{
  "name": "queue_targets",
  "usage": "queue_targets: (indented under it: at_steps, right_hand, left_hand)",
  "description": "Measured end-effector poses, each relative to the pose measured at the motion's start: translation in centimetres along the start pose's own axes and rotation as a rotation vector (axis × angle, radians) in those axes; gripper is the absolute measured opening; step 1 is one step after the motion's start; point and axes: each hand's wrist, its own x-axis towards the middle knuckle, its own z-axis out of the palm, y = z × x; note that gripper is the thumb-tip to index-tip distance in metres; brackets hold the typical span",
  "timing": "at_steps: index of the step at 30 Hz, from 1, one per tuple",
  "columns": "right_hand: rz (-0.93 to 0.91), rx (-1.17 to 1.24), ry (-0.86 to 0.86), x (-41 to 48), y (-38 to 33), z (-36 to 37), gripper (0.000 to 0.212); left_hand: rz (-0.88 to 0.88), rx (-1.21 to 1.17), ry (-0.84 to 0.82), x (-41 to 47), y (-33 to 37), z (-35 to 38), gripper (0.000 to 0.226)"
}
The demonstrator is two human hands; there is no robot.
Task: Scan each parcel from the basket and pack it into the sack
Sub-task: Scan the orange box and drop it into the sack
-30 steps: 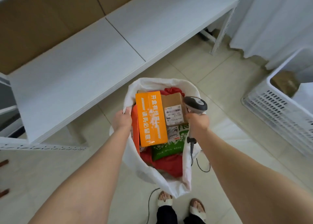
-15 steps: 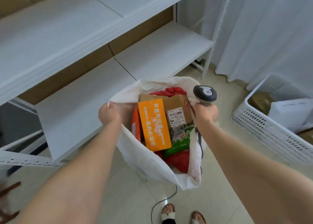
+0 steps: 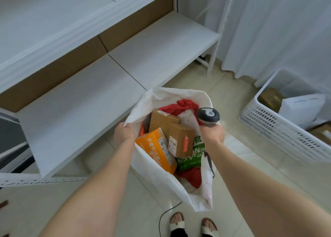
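Note:
A white sack hangs open between my hands above the floor. My left hand grips its left rim. My right hand grips a grey handheld scanner together with the sack's right rim. Inside lie an orange box, two brown cardboard boxes, a green printed bag and red soft parcels. The white slatted basket stands on the floor at the right and holds a white parcel and brown parcels.
White metal shelving with brown backing runs along the left and far side. A white curtain hangs at the right. The scanner's black cable trails on the tiled floor near my sandalled feet.
Both hands have lifted the sack higher and tilted it; the boxes inside have shifted, the orange box now leaning lower left. My view has swung up toward the shelves and basket.

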Motion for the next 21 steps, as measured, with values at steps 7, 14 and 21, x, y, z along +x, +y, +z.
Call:
queue_targets:
  at_steps: [7,14,21]
  right_hand:
    - [0.022,0.128,0.09,-1.2,-0.9,0.6,0.012]
    - [0.051,0.077,-0.039,-1.1,-1.4,1.2,0.018]
    - [0.003,0.05,-0.013,-0.7,0.0,2.9,0.004]
  left_hand:
    - [0.14,-0.001,-0.022,0.0,3.4,0.2,0.026]
    - [0.07,-0.006,0.059,0.2,1.5,-1.1,0.027]
    - [0.057,-0.021,0.133,1.8,-0.3,-1.2,0.025]
